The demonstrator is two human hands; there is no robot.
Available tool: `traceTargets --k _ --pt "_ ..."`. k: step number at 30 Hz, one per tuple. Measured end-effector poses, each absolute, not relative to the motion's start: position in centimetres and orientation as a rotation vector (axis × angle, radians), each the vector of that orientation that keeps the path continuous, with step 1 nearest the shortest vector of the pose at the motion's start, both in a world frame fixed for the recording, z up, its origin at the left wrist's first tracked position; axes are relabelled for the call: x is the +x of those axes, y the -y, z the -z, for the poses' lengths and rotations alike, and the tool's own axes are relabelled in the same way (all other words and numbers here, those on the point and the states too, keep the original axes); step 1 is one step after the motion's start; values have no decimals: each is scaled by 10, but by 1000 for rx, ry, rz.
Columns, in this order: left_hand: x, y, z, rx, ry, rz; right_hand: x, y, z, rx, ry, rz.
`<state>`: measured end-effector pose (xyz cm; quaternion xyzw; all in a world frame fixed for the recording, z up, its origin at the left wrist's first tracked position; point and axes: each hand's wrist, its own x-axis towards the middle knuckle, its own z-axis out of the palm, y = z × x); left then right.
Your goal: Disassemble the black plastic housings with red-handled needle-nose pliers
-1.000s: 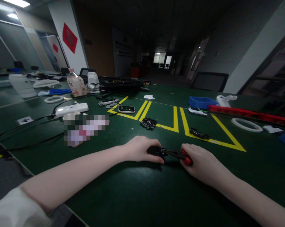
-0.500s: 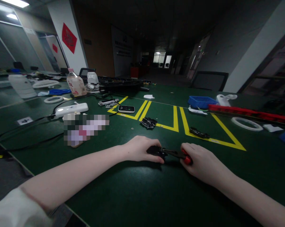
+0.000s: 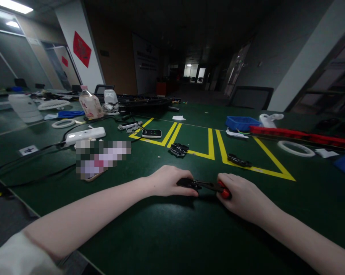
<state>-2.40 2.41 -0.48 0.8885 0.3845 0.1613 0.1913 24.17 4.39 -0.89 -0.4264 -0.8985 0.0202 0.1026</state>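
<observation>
Near the middle of the green table [image 3: 161, 236], my left hand [image 3: 172, 181] is closed on a small black part [image 3: 186, 184], thumb below and fingers above. My right hand [image 3: 241, 193] grips the red handles of the pliers [image 3: 211, 185], whose dark jaws point left and touch the black part. Fine detail at the jaws is too dark to make out. Beyond my hands, a cluster of black parts [image 3: 178, 149] lies by a yellow tape line, and another black piece [image 3: 239, 160] rests on the tape further right.
A small white-edged device [image 3: 151, 133] lies inside the left tape outline. Further left are a white power strip [image 3: 86, 135], a bottle [image 3: 90, 104] and cables. A blue tray [image 3: 242, 123], a long red strip [image 3: 292, 135] and a white ring [image 3: 296, 149] are at the right.
The whole view has shifted slightly. Both hands keep their hold, and the pliers stay against the black part with no clear movement between them.
</observation>
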Motion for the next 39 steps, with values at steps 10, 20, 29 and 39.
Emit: traceTargets --k 10,20,29,39 --pt "-23 -23 5 2485 -1083 -451 243 -44 10 -1238 2649 -51" --pt "-24 -23 3 2449 -1062 -462 242 -44 10 -1245 2640 -45" --pt "-23 -23 4 2450 -1088 -482 247 -49 17 -1233 2620 -91" --pt "-23 -23 0 2454 -1078 -439 250 -52 21 -1223 2624 -70"
